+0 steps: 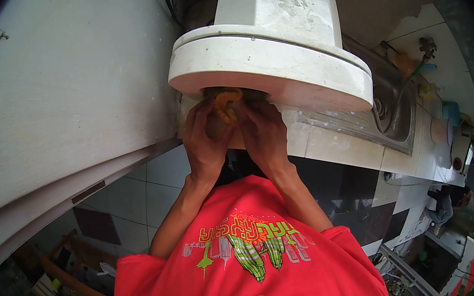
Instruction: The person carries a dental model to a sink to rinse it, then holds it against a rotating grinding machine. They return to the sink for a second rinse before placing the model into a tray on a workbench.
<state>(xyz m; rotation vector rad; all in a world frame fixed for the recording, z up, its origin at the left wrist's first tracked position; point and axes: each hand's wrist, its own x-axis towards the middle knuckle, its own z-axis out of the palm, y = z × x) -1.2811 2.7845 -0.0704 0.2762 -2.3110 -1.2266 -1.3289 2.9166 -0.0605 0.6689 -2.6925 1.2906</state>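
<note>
Both of my hands are raised in front of the red shirt, under the overhang of a large white machine housing (267, 57). Between them is an orange ring-shaped piece (226, 103) with a ridged, curled edge; its exact kind does not show. My left hand (205, 140) has its fingers bent around the left side of the piece. From the other side, my right hand (263, 132) pinches near its right edge, and some of those fingertips are hidden. The top of the piece reaches into the dark opening below the housing.
On the right, a metal sink (409, 122) is set in a white-tiled counter (336, 144), with a tap (427, 47) above it. A big pale panel (65, 80) stands close on the left. Another person (445, 206) is far off at the right.
</note>
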